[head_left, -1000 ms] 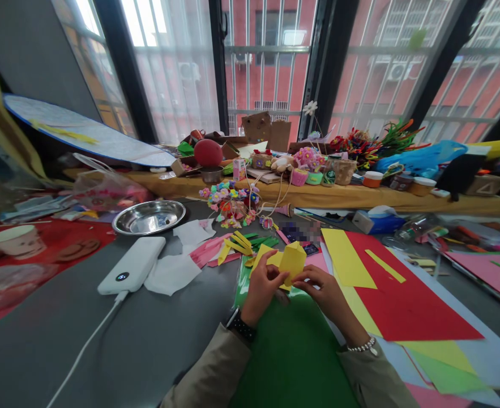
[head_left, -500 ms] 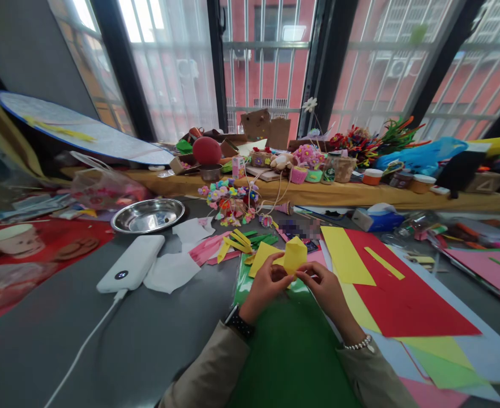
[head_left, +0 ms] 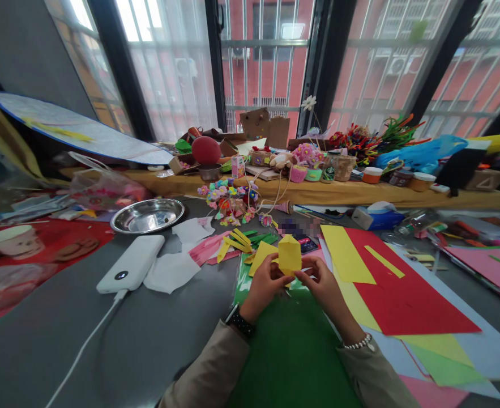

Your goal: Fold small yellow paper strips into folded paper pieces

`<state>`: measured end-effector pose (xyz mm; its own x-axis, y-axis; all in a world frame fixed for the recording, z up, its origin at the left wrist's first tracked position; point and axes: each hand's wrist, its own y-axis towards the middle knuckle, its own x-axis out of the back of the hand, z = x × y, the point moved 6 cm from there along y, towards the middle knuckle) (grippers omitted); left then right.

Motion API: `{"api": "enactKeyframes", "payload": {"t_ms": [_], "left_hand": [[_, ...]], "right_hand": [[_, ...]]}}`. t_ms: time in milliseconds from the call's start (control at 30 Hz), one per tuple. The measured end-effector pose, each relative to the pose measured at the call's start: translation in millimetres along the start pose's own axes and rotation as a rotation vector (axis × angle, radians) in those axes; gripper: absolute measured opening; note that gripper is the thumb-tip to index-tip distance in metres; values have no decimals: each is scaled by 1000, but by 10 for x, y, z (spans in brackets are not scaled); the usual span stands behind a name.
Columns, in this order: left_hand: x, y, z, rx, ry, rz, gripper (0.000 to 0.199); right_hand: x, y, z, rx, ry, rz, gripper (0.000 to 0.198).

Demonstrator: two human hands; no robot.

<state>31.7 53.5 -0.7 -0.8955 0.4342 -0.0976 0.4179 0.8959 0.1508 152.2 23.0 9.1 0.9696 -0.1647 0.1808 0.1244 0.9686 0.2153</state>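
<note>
A folded piece of yellow paper with a pointed top is held up between my two hands. My left hand pinches its lower left side, and my right hand pinches its lower right corner. Both hands are above a green mat. Just behind my left hand lies another yellow paper piece. Folded yellow strips and green strips rest farther back, with pink paper beside them.
A white power bank with a cable lies on the left, near a metal plate. Red paper and yellow sheets are spread on the right. Craft flowers stand before the cluttered windowsill.
The folded yellow paper has turned to face me more squarely and shifted slightly left. My fingers have adjusted around its lower edge; the things on the table stay put.
</note>
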Motion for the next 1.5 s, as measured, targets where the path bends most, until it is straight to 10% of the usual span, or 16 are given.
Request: {"api": "enactKeyframes", "payload": {"t_ms": [1500], "left_hand": [[107,-2,64,137,-38,-139,40]], "right_hand": [[-74,-49,-69,-146,-46,123,22]]}}
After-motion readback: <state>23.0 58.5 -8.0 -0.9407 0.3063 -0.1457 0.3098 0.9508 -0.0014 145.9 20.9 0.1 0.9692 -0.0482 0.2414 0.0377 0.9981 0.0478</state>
